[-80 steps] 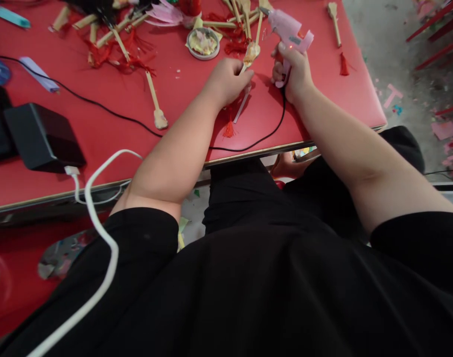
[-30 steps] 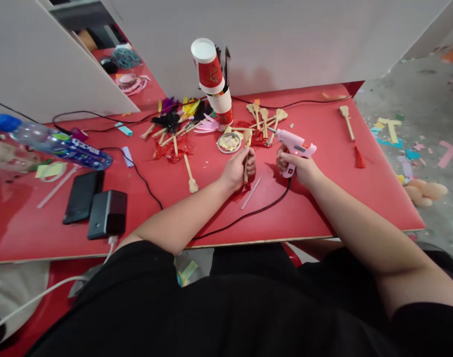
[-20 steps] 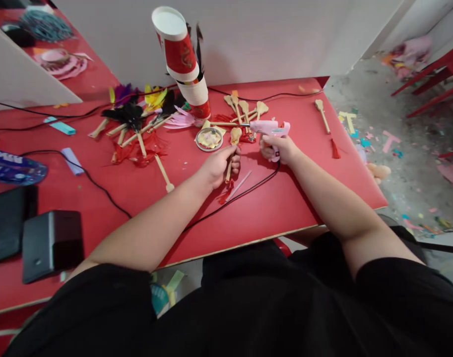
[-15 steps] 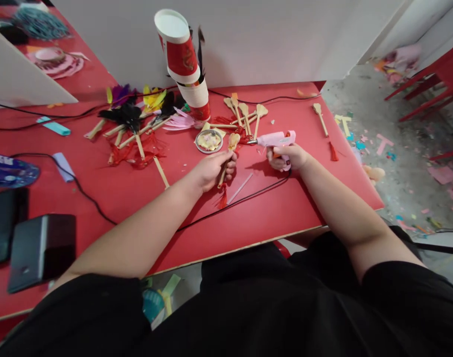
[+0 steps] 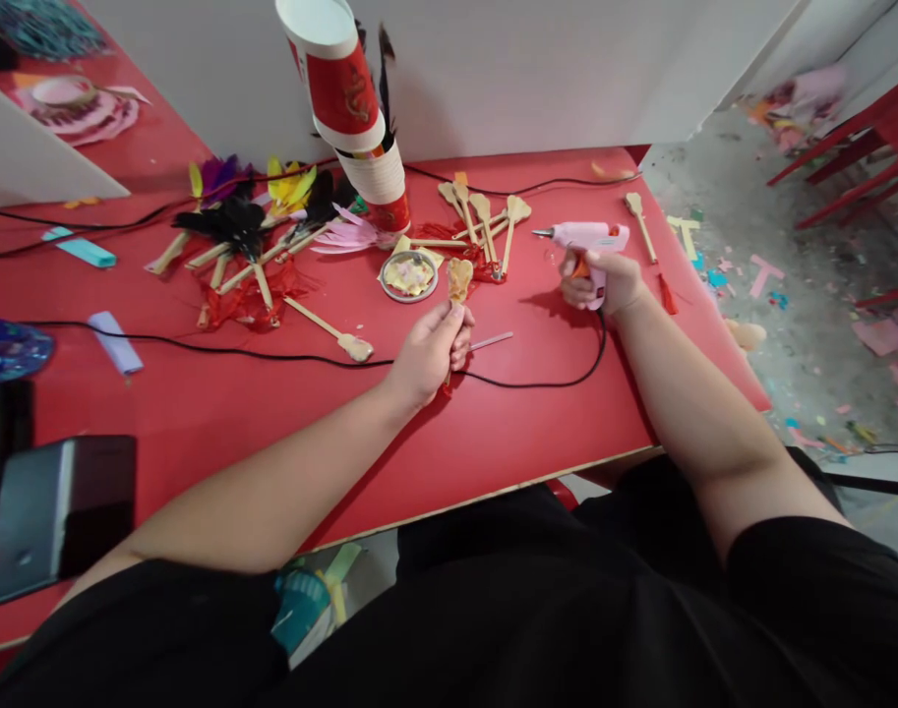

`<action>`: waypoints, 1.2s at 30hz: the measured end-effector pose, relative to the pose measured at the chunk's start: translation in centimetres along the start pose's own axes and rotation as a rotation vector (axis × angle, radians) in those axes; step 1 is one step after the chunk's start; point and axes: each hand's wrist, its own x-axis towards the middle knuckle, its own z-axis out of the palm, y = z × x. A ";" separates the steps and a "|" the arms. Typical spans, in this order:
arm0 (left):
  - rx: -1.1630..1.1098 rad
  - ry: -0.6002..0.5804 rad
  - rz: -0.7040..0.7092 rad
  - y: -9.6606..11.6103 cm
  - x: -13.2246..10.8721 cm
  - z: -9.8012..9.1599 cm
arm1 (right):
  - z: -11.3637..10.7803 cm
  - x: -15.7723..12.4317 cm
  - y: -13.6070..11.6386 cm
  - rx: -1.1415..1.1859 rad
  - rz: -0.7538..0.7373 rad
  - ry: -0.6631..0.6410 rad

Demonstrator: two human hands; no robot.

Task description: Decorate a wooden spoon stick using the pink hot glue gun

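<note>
My left hand (image 5: pixel 438 346) is closed round the handle of a small wooden stick with a wide, fan-shaped head (image 5: pixel 459 279); the head points up and away from me. To the right, my right hand (image 5: pixel 602 279) grips a pink hot glue gun (image 5: pixel 590 237) with its nozzle pointing left, apart from the stick. A clear glue stick (image 5: pixel 493 340) lies on the table just right of my left hand. Behind it sits a round dish (image 5: pixel 408 275) with yellowish scraps. Similar wooden sticks with red tassels (image 5: pixel 485 231) lie in a cluster beyond.
Black cable (image 5: pixel 286 352) runs across the red table (image 5: pixel 493 442). Stacked paper cups (image 5: pixel 345 98) stand by the white partition. Feathered sticks (image 5: pixel 234 236) lie at left, a loose stick (image 5: pixel 356 346) nearer me. A tasselled stick (image 5: pixel 644 228) lies at right, a dark phone-like device (image 5: pixel 61 511) at left.
The glue gun has moved right and up, away from the stick's head. My left hand has turned the stick more upright. The loose stick's head, hidden earlier behind my arm, now shows.
</note>
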 end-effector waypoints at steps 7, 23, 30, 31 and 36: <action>0.020 0.010 0.027 0.2 1.1 -0.8 | 6.0 1.0 2.6 0.061 -0.188 -0.026; -0.239 -0.484 -0.503 -2.0 -4.2 0.9 | 5.6 1.4 2.4 0.150 -0.185 0.230; -0.002 -0.622 -0.432 -2.6 -4.9 0.4 | 5.4 1.0 2.5 0.124 -0.221 0.261; 0.000 -0.544 -0.359 -2.7 -4.7 0.5 | 5.4 0.9 2.5 0.110 -0.226 0.252; 0.052 -0.111 0.014 -2.3 -2.5 0.1 | 5.2 0.4 2.5 0.030 -0.242 0.187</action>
